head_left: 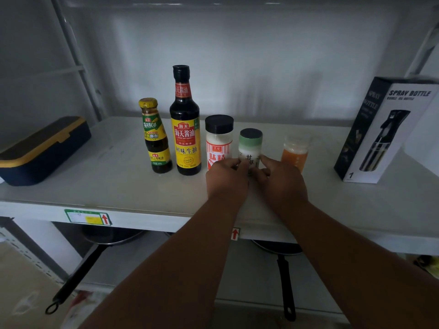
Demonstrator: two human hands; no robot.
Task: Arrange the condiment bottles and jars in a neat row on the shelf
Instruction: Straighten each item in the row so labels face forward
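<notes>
A green-capped spice jar [250, 148] is held upright between left hand [226, 180] and right hand [280, 184] on the shelf [118, 186], beside the MSG jar [218, 141]; squaring with the row is likely needed next.

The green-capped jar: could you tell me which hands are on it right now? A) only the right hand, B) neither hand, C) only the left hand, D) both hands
D: the left hand and right hand each have fingertips on opposite sides of the green-capped jar, which stands upright on the shelf.
</notes>
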